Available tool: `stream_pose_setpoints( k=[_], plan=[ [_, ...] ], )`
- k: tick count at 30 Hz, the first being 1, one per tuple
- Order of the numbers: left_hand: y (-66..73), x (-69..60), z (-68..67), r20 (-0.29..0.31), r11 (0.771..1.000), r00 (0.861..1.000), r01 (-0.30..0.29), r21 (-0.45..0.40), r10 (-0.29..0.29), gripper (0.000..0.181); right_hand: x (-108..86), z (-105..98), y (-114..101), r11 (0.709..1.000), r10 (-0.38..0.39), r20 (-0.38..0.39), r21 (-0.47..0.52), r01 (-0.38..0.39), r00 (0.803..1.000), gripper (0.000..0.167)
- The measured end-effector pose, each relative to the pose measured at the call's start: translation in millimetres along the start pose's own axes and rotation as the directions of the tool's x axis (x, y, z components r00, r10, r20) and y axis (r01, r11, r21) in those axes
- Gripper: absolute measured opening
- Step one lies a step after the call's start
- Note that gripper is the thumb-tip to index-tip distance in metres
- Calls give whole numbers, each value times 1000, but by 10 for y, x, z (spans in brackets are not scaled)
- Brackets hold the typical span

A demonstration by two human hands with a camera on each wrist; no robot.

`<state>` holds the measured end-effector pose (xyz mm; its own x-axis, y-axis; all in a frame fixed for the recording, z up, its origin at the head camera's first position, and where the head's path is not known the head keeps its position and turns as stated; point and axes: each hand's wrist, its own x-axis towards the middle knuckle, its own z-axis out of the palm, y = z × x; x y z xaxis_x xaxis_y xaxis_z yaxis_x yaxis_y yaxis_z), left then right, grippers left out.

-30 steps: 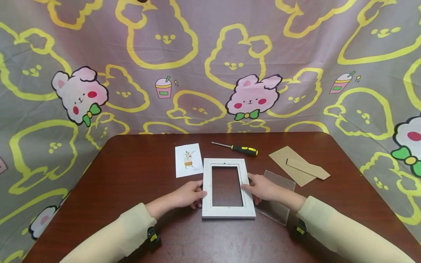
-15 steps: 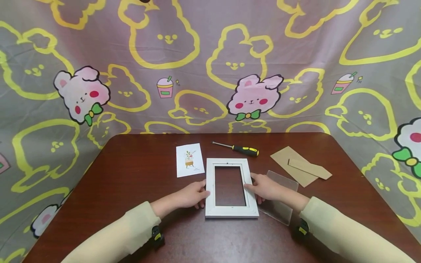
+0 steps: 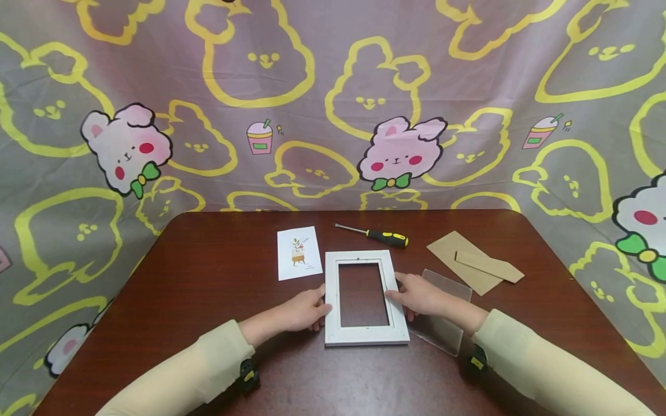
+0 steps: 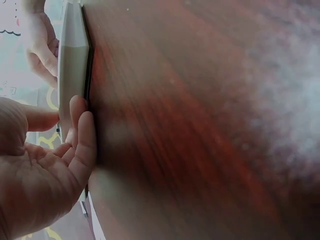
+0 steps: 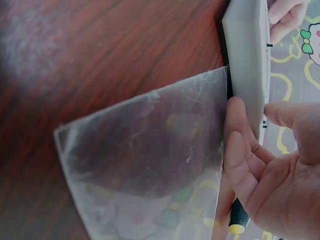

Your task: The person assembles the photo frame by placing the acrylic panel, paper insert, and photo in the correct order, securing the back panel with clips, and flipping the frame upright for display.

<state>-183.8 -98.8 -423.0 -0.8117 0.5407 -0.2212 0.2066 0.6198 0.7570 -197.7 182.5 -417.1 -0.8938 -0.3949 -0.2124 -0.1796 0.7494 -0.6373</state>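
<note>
Head view: my left fingers [image 3: 321, 311] and right fingers [image 3: 394, 297] grasp the white frame [image 3: 367, 335], short of the desk's far edge [image 3: 250, 216].

Pale glare hazes both wrist views' tabletop [image 4: 280, 105].

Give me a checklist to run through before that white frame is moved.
1. Left hand holds the white frame's left side: ok.
2. Right hand holds its right side: ok.
3. Frame's opening unblocked: ok, only tabletop shows through.
4. Clear panel free of the frame: cannot tell; its corner comes right up to the frame's side.
5. Screwdriver out of the way: ok, lies beyond the frame.
6. Brown board apart from the frame: ok.
</note>
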Motion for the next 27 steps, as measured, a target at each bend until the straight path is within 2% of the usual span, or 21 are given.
stream_pose_setpoints(
  k=[7,19,27],
  plan=[
    [-52,-9,24,-23,995,999,-33,-91,31,63,34,-17,-7,1000,-6,2,-9,6,1000,45],
    [-45,-42,37,-54,992,998,-36,-117,30,65,45,-6,10,1000,7,-2,-12,-7,1000,50],
    [-69,-8,17,-16,986,1000,-23,-168,20,66,21,-37,25,1000,-1,0,-2,1,1000,57]
  ],
)
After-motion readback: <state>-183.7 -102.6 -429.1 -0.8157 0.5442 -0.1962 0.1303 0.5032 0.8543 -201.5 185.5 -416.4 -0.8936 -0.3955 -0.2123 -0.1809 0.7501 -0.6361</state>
